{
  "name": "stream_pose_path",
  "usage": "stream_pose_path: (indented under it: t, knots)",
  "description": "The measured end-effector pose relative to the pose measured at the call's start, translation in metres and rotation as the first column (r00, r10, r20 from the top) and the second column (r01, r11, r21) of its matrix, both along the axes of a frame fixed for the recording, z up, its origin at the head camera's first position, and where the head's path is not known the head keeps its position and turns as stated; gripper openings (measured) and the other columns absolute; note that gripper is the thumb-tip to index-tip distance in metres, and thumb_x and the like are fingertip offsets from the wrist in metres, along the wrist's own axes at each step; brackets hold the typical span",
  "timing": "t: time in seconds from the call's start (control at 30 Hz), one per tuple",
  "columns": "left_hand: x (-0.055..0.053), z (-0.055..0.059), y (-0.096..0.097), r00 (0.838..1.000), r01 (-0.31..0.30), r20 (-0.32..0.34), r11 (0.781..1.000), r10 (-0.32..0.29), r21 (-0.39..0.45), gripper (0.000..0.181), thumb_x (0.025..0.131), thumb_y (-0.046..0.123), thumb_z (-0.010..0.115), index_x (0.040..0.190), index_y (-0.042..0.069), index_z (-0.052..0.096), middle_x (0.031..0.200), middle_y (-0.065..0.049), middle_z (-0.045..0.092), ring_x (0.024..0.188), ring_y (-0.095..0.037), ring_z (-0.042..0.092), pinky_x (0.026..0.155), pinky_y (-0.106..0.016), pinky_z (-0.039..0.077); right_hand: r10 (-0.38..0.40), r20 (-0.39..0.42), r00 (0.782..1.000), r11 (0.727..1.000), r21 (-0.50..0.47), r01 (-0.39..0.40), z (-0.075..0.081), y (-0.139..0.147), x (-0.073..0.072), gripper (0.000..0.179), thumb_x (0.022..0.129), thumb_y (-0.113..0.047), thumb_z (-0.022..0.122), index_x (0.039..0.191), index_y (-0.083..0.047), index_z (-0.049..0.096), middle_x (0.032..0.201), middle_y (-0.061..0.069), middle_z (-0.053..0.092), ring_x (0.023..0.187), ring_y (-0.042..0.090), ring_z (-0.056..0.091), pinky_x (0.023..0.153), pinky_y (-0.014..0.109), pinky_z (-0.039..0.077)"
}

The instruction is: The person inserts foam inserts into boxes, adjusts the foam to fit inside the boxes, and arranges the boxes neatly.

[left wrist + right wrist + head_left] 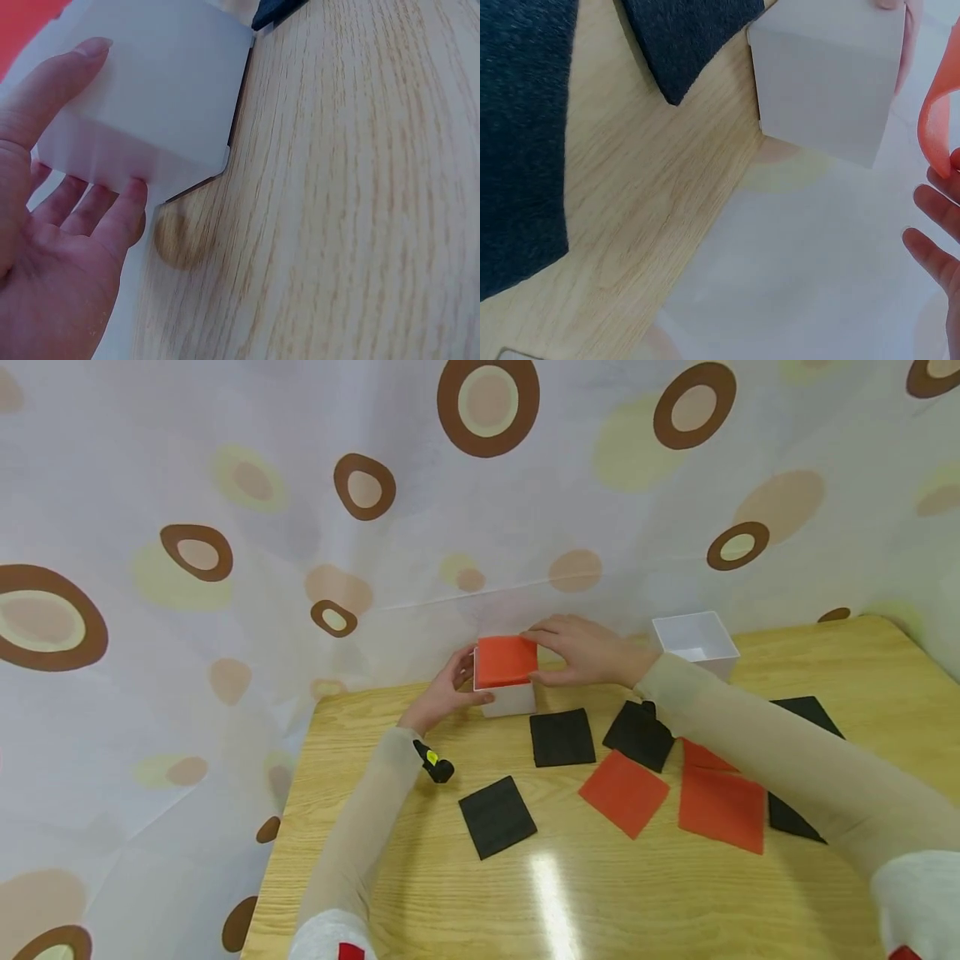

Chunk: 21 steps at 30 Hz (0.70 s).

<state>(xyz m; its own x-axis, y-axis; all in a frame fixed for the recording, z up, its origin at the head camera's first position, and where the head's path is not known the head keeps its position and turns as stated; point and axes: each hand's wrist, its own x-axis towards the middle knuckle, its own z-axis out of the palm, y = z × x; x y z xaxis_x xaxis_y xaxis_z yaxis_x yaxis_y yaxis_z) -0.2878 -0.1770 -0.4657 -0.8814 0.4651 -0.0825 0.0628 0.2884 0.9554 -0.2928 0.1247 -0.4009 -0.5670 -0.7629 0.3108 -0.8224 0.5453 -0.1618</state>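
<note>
A white box [510,702] stands at the back of the table, by the patterned curtain. My left hand [441,700] grips it from the left; in the left wrist view the thumb lies on one side of the box [165,82] and the fingers press the adjoining side. Over the box top is a red felt square [506,662]. My right hand [581,650] pinches its right edge. Seen from the right wrist, the red square [933,139] hangs curved beside the box, above the fingers [939,210].
A second white box [697,639], open at the top, stands at the back right. Black felt squares [498,817] and red felt squares [624,793] lie spread over the wooden table [420,877]. My right forearm reaches above some of them. The curtain [450,527] hangs along the back edge.
</note>
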Motion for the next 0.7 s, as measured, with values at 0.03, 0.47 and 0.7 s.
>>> stream_pose_path:
  t: [0.03, 0.47, 0.7]
  knots:
    - [0.0, 0.0, 0.0, 1.0, 0.0, 0.001, 1.0, 0.0, 0.001, 0.097, 0.092, 0.016, 0.082, 0.165, 0.03, 0.021, 0.167, 0.002, 0.031, 0.156, -0.023, 0.029, 0.122, -0.048, 0.033, 0.004, -0.003, 1.0, 1.0, -0.004, -0.004, -0.001, -0.001, -0.003, 0.066, 0.093, -0.042, 0.074, 0.139, 0.004, 0.061, 0.135, 0.021, 0.065, 0.125, 0.04, 0.059, 0.11, 0.055, 0.046]
    - [-0.002, -0.003, 0.0, 1.0, 0.012, -0.009, 1.0, -0.012, 0.023, 0.096, 0.093, 0.015, 0.08, 0.166, 0.032, 0.02, 0.166, 0.004, 0.031, 0.156, -0.022, 0.029, 0.124, -0.048, 0.03, -0.027, 0.048, 0.998, 0.998, 0.065, 0.024, -0.006, -0.015, -0.02, 0.065, 0.096, -0.043, 0.07, 0.141, 0.003, 0.06, 0.138, 0.02, 0.064, 0.129, 0.039, 0.057, 0.114, 0.053, 0.043]
    - [-0.002, -0.005, -0.001, 1.0, -0.001, 0.005, 1.0, 0.001, 0.015, 0.097, 0.092, 0.018, 0.082, 0.166, 0.032, 0.02, 0.167, 0.004, 0.03, 0.156, -0.022, 0.029, 0.124, -0.047, 0.031, -0.036, 0.06, 0.998, 0.994, 0.105, 0.029, -0.008, -0.019, -0.024, 0.064, 0.096, -0.044, 0.07, 0.142, 0.0, 0.06, 0.139, 0.019, 0.063, 0.13, 0.038, 0.056, 0.114, 0.053, 0.043]
